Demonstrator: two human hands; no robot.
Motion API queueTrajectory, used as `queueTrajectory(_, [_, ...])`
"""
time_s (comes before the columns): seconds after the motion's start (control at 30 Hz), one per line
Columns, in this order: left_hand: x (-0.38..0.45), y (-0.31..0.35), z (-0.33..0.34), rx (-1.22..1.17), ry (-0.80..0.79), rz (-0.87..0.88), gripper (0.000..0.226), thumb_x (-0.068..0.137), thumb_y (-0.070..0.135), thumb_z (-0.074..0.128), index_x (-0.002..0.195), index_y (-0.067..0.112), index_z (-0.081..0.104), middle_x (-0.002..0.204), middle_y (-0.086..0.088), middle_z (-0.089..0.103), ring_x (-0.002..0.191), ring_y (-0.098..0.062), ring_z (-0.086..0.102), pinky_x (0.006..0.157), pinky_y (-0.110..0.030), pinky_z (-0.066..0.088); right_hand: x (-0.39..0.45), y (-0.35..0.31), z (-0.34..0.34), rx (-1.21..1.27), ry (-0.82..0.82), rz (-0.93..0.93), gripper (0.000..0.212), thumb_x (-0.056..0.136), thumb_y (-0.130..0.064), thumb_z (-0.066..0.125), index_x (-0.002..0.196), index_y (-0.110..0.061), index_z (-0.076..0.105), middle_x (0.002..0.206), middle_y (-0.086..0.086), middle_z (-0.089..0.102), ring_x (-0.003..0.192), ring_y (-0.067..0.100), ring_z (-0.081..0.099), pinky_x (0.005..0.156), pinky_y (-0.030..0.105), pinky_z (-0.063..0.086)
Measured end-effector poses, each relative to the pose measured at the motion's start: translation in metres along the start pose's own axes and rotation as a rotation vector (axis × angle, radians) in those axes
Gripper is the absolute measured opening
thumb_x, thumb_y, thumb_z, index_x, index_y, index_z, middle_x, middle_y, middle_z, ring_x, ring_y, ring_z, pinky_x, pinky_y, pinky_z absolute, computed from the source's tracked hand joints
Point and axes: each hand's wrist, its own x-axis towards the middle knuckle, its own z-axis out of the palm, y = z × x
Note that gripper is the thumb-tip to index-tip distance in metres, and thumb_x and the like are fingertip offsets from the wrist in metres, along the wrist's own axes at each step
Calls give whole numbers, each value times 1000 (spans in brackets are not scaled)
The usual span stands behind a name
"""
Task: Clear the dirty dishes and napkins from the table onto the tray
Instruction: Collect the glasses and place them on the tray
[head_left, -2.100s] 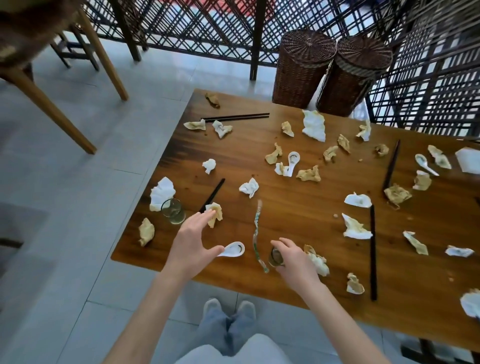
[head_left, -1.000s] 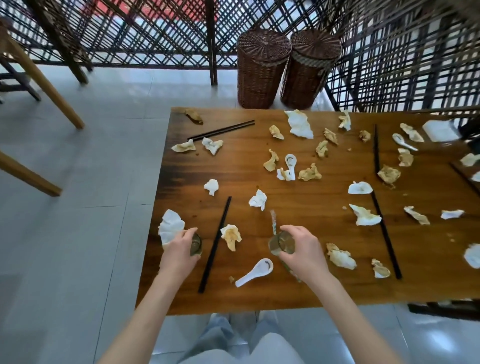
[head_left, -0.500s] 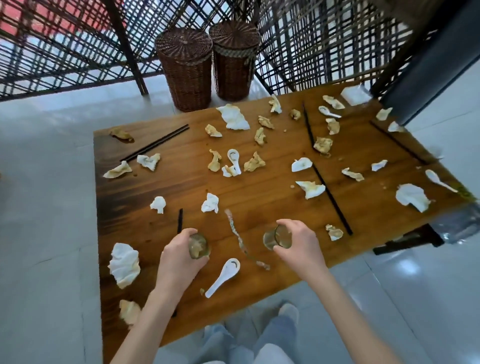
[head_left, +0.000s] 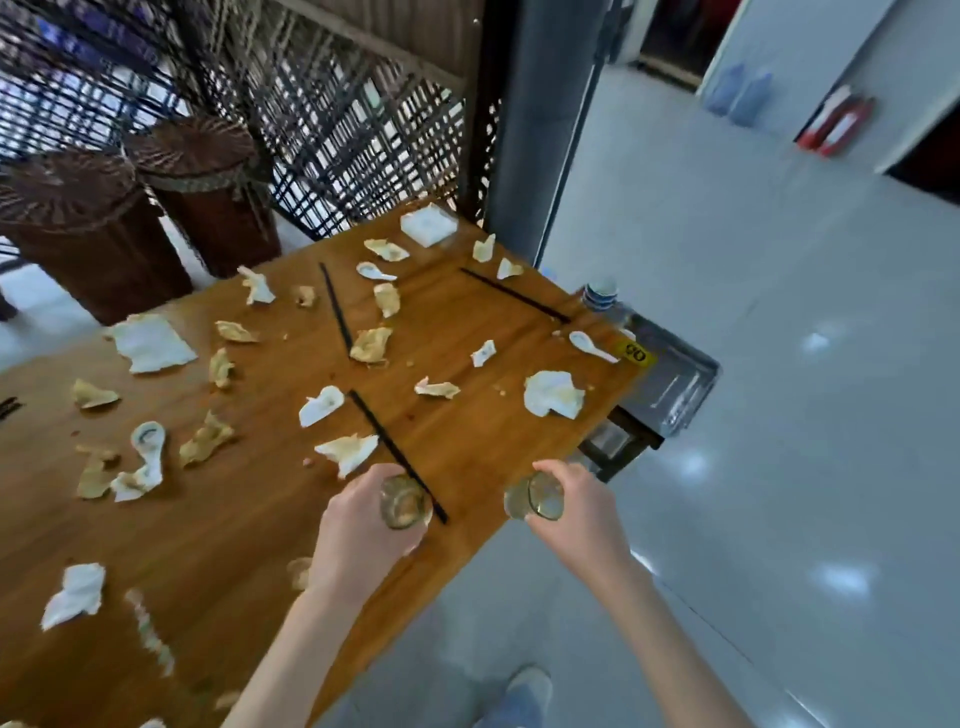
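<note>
My left hand (head_left: 358, 535) grips a small glass cup (head_left: 404, 503) above the wooden table (head_left: 218, 519). My right hand (head_left: 576, 512) holds a second glass cup (head_left: 537, 499) just past the table's near-right edge, over the floor. A metal tray (head_left: 670, 384) sits on a low stand beyond the table's right end, with stacked small bowls (head_left: 600, 297) at its far corner. Crumpled napkins, such as one near the right end (head_left: 553, 394), white spoons (head_left: 589, 345) and black chopsticks (head_left: 397, 454) lie scattered over the table.
Two wicker baskets (head_left: 93, 228) stand behind the table by a black lattice screen (head_left: 322, 119). A grey pillar (head_left: 545, 119) rises at the table's far right corner. Glossy tiled floor (head_left: 779, 364) spreads to the right. My shoe (head_left: 527, 691) shows below.
My view has swung to the right, bringing the tray into sight. Both hands carried their glass cups rightward along the table; the right one now hangs past the edge.
</note>
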Motion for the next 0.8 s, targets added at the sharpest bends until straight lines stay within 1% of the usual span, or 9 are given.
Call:
queueTrajectory(0.17, [43, 96, 89, -26, -14, 69, 59, 59, 29, 87, 110, 29, 58, 99, 8, 61, 89, -14, 56, 77, -28, 47, 51, 91, -79, 15, 60, 43, 59, 76, -23, 76, 129, -23, 51, 128, -4, 53, 116, 13, 51, 96, 22, 38])
queueTrajectory(0.27, [69, 145, 138, -60, -31, 101, 59, 59, 25, 88, 109, 28, 59, 99, 9, 60, 87, -11, 55, 67, -14, 40, 80, 140, -116, 21, 69, 55, 57, 75, -19, 74, 128, -20, 54, 126, -2, 55, 116, 13, 51, 98, 24, 37])
queueTrajectory(0.33, [90, 175, 167, -64, -53, 120, 59, 59, 26, 88, 111, 29, 59, 102, 9, 59, 88, -9, 55, 64, -9, 37, 101, 169, -137, 25, 73, 75, 56, 74, -18, 73, 127, -21, 55, 124, -2, 56, 114, 13, 52, 97, 23, 37])
queueTrajectory(0.43, [127, 216, 207, -55, -48, 142, 58, 59, 29, 88, 110, 29, 59, 106, 8, 59, 93, -12, 54, 71, -13, 37, 139, 209, -165, 38, 80, 102, 56, 72, -16, 72, 125, -21, 56, 122, -1, 57, 111, 14, 53, 94, 20, 36])
queueTrajectory(0.53, [170, 253, 247, -23, 13, 156, 56, 57, 27, 88, 106, 26, 61, 95, 9, 55, 83, -11, 51, 64, -9, 29, 185, 246, -191, 45, 87, 120, 56, 69, -14, 72, 122, -21, 58, 117, 0, 58, 105, 17, 55, 86, 18, 35])
queueTrajectory(0.6, [201, 276, 273, -48, 24, 139, 55, 56, 24, 88, 105, 24, 62, 94, 8, 52, 81, -14, 51, 62, -13, 30, 221, 268, -208, 25, 90, 123, 55, 69, -14, 72, 122, -23, 58, 116, -1, 58, 104, 17, 55, 85, 19, 36])
queueTrajectory(0.67, [234, 296, 301, -86, 41, 136, 55, 56, 22, 88, 104, 23, 62, 94, 6, 51, 83, -15, 49, 65, -18, 33, 260, 288, -225, 18, 88, 123, 55, 70, -14, 71, 122, -24, 57, 117, -2, 57, 106, 17, 54, 85, 18, 36])
queueTrajectory(0.73, [267, 315, 328, -116, 59, 107, 55, 56, 26, 88, 104, 24, 62, 95, 7, 52, 81, -9, 45, 64, -12, 31, 300, 306, -242, 14, 64, 113, 54, 71, -15, 70, 123, -24, 56, 118, -3, 56, 106, 15, 54, 82, 15, 34])
queueTrajectory(0.8, [300, 332, 352, -133, 61, 70, 55, 57, 29, 88, 105, 25, 61, 94, 7, 53, 79, -8, 49, 63, -9, 32, 339, 322, -257, 3, 23, 95, 55, 72, -16, 71, 125, -23, 55, 121, -5, 55, 106, 13, 53, 81, 11, 31])
